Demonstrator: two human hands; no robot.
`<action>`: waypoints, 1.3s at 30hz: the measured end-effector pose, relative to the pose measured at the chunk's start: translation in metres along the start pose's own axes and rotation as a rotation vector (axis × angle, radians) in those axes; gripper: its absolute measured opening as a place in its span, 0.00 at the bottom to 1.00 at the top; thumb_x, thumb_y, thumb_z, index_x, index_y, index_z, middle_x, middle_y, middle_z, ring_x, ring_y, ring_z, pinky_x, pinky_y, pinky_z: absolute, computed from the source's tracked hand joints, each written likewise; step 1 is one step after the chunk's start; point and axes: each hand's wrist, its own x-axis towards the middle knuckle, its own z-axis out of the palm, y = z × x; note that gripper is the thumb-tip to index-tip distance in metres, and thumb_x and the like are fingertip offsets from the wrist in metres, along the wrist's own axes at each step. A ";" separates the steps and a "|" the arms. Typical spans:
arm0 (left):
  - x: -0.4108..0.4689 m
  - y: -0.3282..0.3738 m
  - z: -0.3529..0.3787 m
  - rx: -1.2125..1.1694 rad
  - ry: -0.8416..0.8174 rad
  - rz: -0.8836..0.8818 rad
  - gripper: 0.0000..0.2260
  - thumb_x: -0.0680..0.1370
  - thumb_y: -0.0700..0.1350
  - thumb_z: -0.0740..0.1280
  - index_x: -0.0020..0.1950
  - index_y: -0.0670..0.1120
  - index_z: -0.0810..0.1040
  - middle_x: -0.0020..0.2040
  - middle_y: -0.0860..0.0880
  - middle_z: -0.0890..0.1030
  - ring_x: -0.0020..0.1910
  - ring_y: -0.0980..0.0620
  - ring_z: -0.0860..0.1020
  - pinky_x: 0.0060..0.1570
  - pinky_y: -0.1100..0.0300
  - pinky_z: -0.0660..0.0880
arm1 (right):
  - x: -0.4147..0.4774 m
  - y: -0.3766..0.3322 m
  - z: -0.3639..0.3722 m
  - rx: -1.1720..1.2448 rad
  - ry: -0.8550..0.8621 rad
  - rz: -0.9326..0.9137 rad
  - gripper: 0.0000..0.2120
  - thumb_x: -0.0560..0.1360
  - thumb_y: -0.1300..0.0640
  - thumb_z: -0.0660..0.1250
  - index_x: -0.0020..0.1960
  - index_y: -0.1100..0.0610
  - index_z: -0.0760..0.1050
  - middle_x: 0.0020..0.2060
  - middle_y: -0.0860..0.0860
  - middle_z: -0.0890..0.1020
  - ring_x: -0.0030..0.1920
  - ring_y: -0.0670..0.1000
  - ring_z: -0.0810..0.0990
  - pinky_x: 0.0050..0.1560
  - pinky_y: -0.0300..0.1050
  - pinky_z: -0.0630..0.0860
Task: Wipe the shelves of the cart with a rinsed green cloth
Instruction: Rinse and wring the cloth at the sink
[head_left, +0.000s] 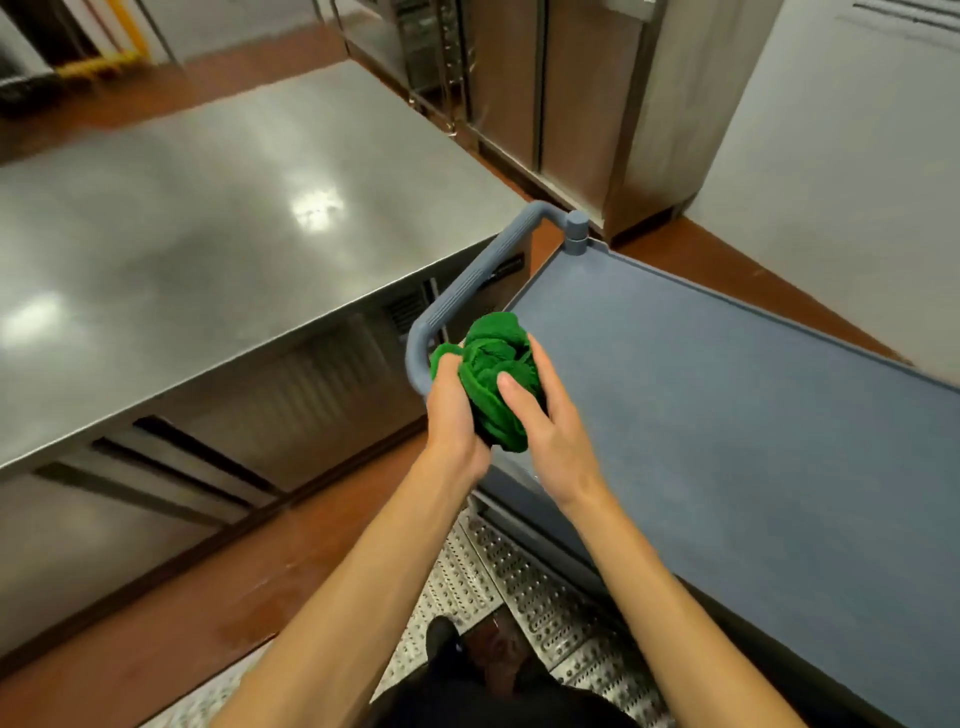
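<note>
A bunched-up green cloth (493, 379) is held between both hands just above the near corner of the grey-blue cart. My left hand (454, 415) grips its left side from below. My right hand (545, 421) wraps its right side with the thumb pressed on top. The cart's top shelf (727, 415) stretches away to the right, bare. Its curved handle (467, 296) rises just behind and left of the cloth. The lower shelves are hidden beneath the top one.
A stainless steel worktable (208, 218) stands close to the left of the cart. Steel cabinets (571, 104) and a white wall lie beyond. A perforated metal floor grate (519, 582) runs under my feet; a dark shoe (441, 636) shows below.
</note>
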 end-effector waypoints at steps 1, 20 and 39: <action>-0.005 0.006 -0.011 -0.018 -0.004 0.006 0.25 0.82 0.56 0.57 0.69 0.39 0.78 0.65 0.37 0.81 0.64 0.39 0.80 0.66 0.44 0.76 | -0.001 0.000 0.011 0.002 -0.033 -0.011 0.35 0.73 0.38 0.68 0.77 0.42 0.63 0.70 0.48 0.74 0.69 0.43 0.74 0.70 0.51 0.72; -0.124 0.143 -0.325 -0.263 0.449 0.327 0.22 0.81 0.59 0.65 0.70 0.49 0.75 0.60 0.44 0.84 0.59 0.43 0.84 0.61 0.38 0.79 | -0.071 0.028 0.349 -0.031 -0.587 0.023 0.30 0.71 0.39 0.67 0.71 0.46 0.73 0.67 0.50 0.77 0.65 0.47 0.78 0.67 0.53 0.75; -0.260 0.262 -0.641 -0.409 0.971 0.594 0.34 0.70 0.71 0.65 0.67 0.50 0.79 0.60 0.43 0.84 0.57 0.44 0.84 0.58 0.41 0.81 | -0.202 0.069 0.710 -0.155 -1.160 -0.085 0.18 0.74 0.41 0.60 0.64 0.32 0.70 0.66 0.43 0.73 0.63 0.35 0.73 0.65 0.38 0.70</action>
